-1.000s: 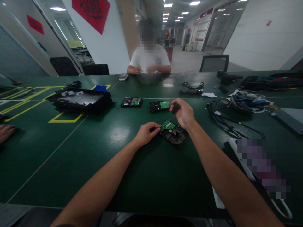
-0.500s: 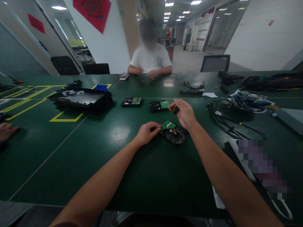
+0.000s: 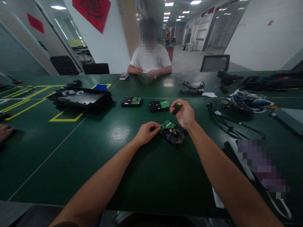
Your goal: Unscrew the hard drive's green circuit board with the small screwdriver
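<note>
A black hard drive (image 3: 174,135) with a green circuit board (image 3: 167,125) lies tilted on the green table (image 3: 94,151) in front of me. My left hand (image 3: 146,132) pinches the drive's left corner, fingers closed on it. Just above the drive's far end, my right hand (image 3: 183,113) is closed round a dark tool handle (image 3: 176,108) with a yellow end, probably a small screwdriver. Its tip is hidden.
Two more hard drives (image 3: 131,101) (image 3: 159,106) lie further back. A black tray (image 3: 80,99) stands at the left. Cables (image 3: 227,121) and coiled wires (image 3: 248,101) lie at the right. A person (image 3: 150,58) sits across. Another person's hand (image 3: 4,131) rests at the left edge.
My right hand has shifted and turned slightly with the tool above the drive. The left hand has stayed on the drive's corner. The hand at the left edge has drawn back.
</note>
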The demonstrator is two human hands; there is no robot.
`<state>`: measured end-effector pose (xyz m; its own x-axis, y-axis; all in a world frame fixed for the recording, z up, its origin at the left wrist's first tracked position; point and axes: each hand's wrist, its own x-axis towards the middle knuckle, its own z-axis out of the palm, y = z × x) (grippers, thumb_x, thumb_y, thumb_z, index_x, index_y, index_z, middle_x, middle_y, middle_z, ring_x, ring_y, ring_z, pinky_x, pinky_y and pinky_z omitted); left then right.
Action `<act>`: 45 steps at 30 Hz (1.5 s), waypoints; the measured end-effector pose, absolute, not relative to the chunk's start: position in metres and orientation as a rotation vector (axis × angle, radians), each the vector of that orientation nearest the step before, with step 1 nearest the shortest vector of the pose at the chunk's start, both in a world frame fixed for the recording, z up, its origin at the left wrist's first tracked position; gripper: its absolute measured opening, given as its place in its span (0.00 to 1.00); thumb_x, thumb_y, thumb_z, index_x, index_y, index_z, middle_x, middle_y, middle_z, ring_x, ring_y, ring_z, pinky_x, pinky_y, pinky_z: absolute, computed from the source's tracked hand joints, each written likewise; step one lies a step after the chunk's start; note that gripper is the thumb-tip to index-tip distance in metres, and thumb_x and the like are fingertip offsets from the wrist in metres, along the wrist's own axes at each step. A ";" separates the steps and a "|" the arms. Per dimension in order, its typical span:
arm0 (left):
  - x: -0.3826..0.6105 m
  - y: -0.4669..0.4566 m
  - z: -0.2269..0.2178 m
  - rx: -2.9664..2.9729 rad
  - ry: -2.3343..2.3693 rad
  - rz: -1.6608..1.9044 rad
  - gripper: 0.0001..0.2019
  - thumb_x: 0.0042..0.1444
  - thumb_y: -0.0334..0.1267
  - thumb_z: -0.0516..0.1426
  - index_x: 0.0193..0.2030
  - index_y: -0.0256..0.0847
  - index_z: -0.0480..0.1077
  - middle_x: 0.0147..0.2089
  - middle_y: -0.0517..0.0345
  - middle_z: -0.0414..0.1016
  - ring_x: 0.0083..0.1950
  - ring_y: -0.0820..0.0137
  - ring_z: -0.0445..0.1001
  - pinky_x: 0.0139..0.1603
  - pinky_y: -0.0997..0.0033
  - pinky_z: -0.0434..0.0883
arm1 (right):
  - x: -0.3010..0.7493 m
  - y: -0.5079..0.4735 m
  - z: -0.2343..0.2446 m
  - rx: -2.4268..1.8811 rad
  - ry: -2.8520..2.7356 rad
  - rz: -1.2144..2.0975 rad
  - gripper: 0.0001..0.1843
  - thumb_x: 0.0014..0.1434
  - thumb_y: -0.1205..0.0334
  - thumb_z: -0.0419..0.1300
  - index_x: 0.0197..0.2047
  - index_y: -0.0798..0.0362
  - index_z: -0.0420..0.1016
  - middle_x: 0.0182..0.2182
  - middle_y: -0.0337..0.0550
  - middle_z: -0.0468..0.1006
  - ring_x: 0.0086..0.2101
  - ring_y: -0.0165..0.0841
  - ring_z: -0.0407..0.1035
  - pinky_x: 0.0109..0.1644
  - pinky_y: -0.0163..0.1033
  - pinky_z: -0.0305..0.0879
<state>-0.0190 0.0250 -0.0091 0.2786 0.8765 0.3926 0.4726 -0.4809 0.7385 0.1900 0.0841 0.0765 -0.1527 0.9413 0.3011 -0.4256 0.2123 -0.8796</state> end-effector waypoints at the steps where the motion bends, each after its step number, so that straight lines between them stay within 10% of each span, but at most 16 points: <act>1: -0.019 0.025 -0.009 2.070 1.206 1.103 0.07 0.65 0.40 0.61 0.46 0.45 0.79 0.51 0.53 0.83 0.52 0.64 0.80 0.56 0.57 0.76 | 0.189 0.084 0.076 -0.601 -1.155 1.327 0.22 0.61 0.38 0.63 0.28 0.48 0.75 0.26 0.38 0.73 0.29 0.32 0.70 0.37 0.40 0.69; 7: -0.019 0.026 -0.010 2.069 1.212 1.101 0.07 0.65 0.40 0.61 0.46 0.45 0.79 0.51 0.53 0.83 0.53 0.63 0.80 0.57 0.56 0.76 | 0.184 0.086 0.071 -0.645 -1.114 1.270 0.18 0.53 0.46 0.73 0.30 0.47 0.72 0.27 0.34 0.74 0.31 0.30 0.71 0.42 0.39 0.71; 37: -0.021 0.026 -0.010 2.090 1.202 1.080 0.07 0.66 0.40 0.60 0.45 0.44 0.79 0.51 0.53 0.82 0.52 0.64 0.80 0.57 0.58 0.75 | 0.188 0.082 0.081 -0.605 -1.215 1.252 0.24 0.66 0.38 0.58 0.30 0.49 0.75 0.21 0.34 0.68 0.25 0.29 0.65 0.44 0.42 0.72; 45: -0.021 0.025 -0.009 2.087 1.196 1.079 0.08 0.66 0.41 0.59 0.45 0.44 0.79 0.51 0.52 0.82 0.53 0.63 0.80 0.58 0.57 0.75 | 0.194 0.087 0.079 -0.674 -1.191 1.195 0.18 0.62 0.42 0.65 0.47 0.45 0.73 0.27 0.34 0.75 0.30 0.31 0.72 0.40 0.38 0.70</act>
<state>-0.0214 0.0252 -0.0093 0.2998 0.8715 0.3881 0.4752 -0.4892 0.7313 0.1936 0.0874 0.0793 -0.0720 0.9404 0.3323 -0.3352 0.2910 -0.8961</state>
